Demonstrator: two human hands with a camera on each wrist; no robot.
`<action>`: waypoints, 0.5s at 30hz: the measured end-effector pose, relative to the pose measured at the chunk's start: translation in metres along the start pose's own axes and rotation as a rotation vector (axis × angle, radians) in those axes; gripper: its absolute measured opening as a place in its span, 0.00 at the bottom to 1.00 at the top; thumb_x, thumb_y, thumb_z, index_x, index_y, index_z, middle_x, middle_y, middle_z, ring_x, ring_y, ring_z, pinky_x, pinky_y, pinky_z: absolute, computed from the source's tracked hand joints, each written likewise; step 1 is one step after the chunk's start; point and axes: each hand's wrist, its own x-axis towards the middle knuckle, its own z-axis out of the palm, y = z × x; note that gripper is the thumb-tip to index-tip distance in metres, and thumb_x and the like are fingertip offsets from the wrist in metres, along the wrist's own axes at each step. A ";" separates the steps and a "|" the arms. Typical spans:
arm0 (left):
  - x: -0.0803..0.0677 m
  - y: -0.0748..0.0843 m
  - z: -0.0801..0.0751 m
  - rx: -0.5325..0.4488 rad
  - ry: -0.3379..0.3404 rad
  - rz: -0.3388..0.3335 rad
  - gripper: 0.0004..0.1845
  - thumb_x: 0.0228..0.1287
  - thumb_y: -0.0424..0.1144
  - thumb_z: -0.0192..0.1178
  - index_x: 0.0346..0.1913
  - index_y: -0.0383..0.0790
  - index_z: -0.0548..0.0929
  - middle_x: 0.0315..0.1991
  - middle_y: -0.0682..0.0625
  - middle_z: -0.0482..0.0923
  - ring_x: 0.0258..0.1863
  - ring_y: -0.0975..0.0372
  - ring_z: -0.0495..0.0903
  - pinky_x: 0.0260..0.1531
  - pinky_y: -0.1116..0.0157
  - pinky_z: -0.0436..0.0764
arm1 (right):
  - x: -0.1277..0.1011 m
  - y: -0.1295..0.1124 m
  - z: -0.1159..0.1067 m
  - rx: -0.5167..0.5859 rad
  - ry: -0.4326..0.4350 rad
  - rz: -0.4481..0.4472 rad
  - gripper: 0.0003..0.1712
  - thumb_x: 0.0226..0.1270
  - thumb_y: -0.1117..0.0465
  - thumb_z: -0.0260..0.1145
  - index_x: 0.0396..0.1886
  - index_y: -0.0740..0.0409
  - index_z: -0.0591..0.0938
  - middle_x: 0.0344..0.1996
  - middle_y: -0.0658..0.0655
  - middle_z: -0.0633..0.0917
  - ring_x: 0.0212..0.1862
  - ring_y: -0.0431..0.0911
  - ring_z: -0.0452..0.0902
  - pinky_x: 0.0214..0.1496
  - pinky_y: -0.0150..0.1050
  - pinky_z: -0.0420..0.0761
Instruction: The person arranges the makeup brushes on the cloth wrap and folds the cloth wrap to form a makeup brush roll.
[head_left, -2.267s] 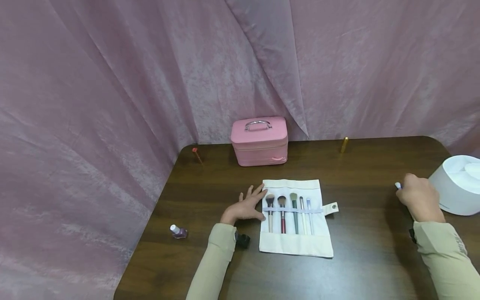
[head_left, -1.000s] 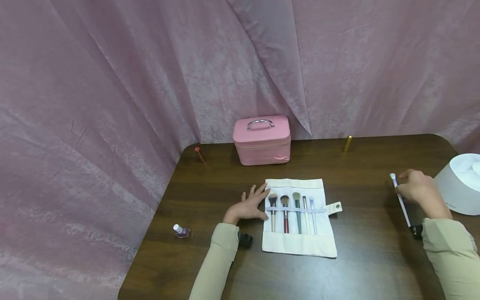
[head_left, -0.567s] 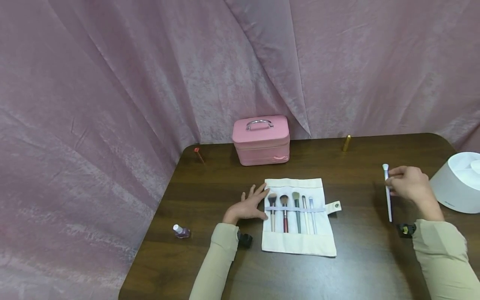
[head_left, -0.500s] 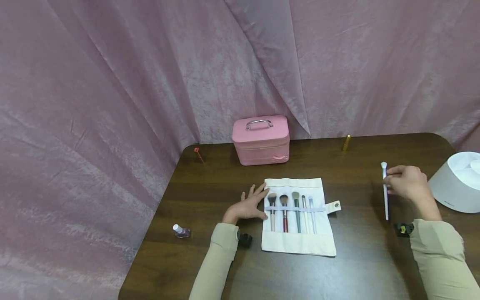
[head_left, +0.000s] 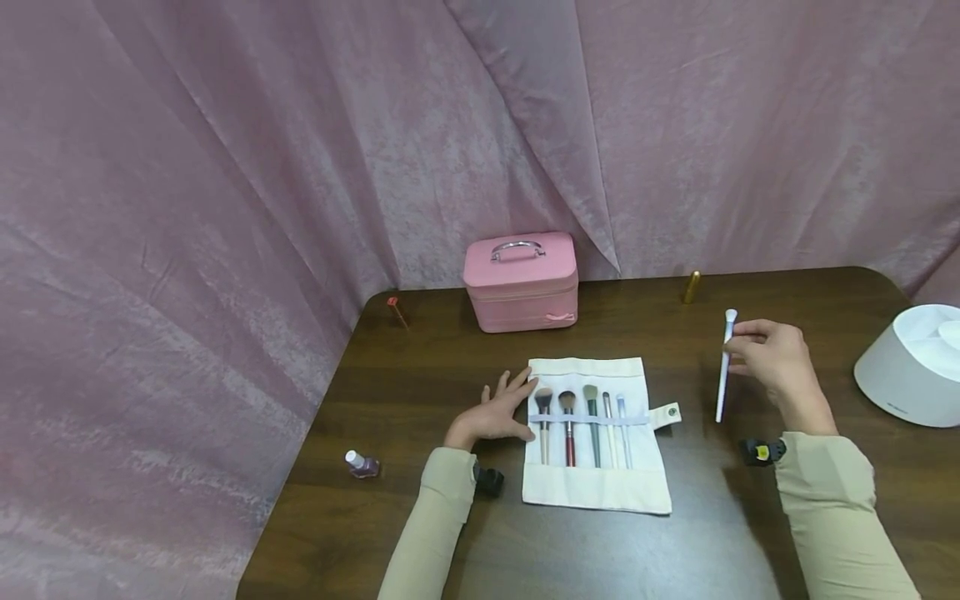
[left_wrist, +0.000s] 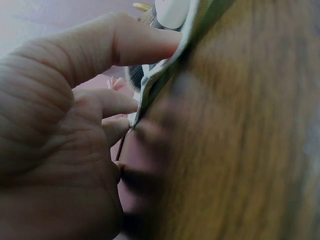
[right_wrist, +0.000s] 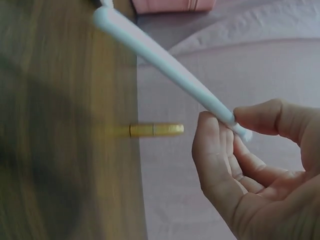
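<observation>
Between thumb and fingers my right hand pinches a slim white makeup brush, its pale head upward, to the right of the brush roll. The right wrist view shows the brush handle slanting away from the fingertips. My left hand rests with spread fingers on the left edge of the white cloth brush roll. Several makeup brushes lie side by side in it under a lilac elastic band, among them one with a green handle. In the left wrist view, the thumb and fingertips touch the roll's edge.
A pink vanity case stands at the back of the brown table. Around it are a red-topped tube, a gold tube and a purple nail polish bottle. A white round container is at far right.
My right hand has picked up the white makeup brush near the white container and carried it left toward the roll. My left hand has stayed at the roll's edge.
</observation>
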 end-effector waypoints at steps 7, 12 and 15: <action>0.001 -0.001 0.000 -0.009 0.001 0.002 0.51 0.64 0.38 0.69 0.82 0.46 0.49 0.83 0.54 0.31 0.79 0.51 0.23 0.71 0.39 0.27 | -0.003 -0.007 0.020 0.115 0.031 -0.031 0.20 0.70 0.73 0.56 0.58 0.83 0.69 0.29 0.43 0.79 0.29 0.36 0.81 0.34 0.34 0.86; 0.000 0.000 0.000 -0.017 0.003 0.002 0.51 0.63 0.38 0.69 0.82 0.45 0.49 0.83 0.54 0.31 0.79 0.50 0.23 0.70 0.38 0.27 | -0.004 -0.011 0.033 0.268 0.065 -0.031 0.17 0.69 0.75 0.58 0.54 0.80 0.69 0.31 0.49 0.80 0.29 0.35 0.80 0.32 0.33 0.85; 0.001 0.000 0.000 -0.013 0.001 -0.001 0.51 0.64 0.38 0.69 0.82 0.46 0.49 0.83 0.54 0.31 0.79 0.50 0.23 0.70 0.39 0.27 | -0.006 -0.013 0.041 0.293 0.081 -0.029 0.16 0.70 0.75 0.58 0.53 0.79 0.69 0.34 0.53 0.79 0.30 0.35 0.80 0.32 0.32 0.85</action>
